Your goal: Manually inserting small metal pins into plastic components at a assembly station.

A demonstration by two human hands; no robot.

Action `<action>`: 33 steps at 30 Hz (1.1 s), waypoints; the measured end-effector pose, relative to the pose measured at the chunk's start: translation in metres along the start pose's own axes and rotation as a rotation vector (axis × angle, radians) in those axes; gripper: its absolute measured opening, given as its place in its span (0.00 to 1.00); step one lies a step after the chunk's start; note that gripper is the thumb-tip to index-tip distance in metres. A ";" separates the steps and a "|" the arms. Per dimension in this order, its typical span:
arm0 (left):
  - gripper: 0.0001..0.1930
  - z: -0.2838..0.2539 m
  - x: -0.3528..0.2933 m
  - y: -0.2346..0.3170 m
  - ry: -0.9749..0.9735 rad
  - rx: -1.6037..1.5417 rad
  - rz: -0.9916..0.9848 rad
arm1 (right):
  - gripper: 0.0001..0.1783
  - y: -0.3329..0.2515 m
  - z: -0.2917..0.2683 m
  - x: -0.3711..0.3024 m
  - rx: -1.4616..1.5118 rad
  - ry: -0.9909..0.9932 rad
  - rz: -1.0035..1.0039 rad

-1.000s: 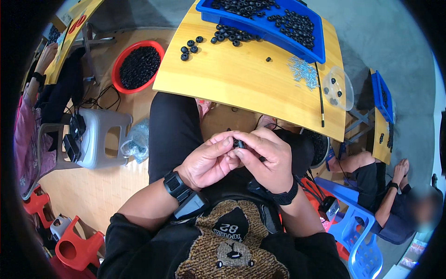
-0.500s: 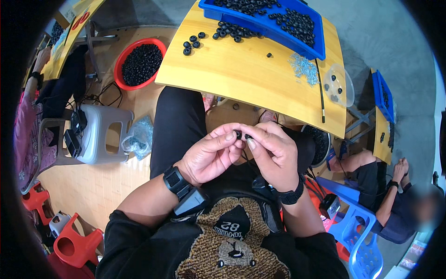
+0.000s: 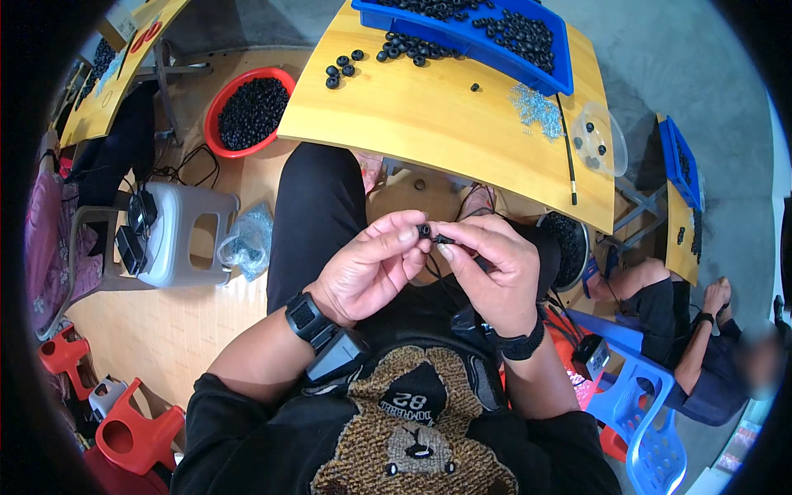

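Floor of pale wood surrounds a yellow tabletop, whose blue tray corrals loose black beads, probably against rolling. Above the lap, the left hand pinches a holed black bead; just beside it, the right hand clamps a smaller dark piece, apparently fingertip-held for precision.

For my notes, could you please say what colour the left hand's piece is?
The piece is black, clearest in the head view.
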State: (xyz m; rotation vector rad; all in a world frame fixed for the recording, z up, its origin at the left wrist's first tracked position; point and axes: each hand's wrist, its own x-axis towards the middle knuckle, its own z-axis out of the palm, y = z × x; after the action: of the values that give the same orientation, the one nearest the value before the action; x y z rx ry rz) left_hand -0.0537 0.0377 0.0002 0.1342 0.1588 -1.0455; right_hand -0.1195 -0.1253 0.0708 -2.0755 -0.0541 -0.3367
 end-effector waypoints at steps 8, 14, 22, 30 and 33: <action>0.13 0.001 -0.005 -0.002 -0.008 0.047 0.030 | 0.14 -0.002 0.005 -0.004 0.029 0.048 -0.001; 0.15 0.004 -0.007 0.004 -0.012 0.035 -0.012 | 0.13 -0.004 0.007 -0.001 0.057 0.033 0.005; 0.14 0.000 -0.006 0.003 0.002 0.066 0.002 | 0.11 -0.005 0.007 0.002 0.054 0.054 0.042; 0.14 -0.002 -0.005 0.001 0.043 0.144 -0.026 | 0.11 -0.003 0.006 0.001 0.038 0.066 0.041; 0.14 -0.002 -0.005 0.000 0.049 0.165 -0.031 | 0.10 -0.002 0.005 0.001 0.040 0.067 0.036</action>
State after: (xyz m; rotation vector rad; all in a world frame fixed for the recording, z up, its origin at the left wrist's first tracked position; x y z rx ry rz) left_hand -0.0561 0.0421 -0.0014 0.3079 0.1189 -1.0862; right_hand -0.1172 -0.1200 0.0700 -2.0214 0.0171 -0.3797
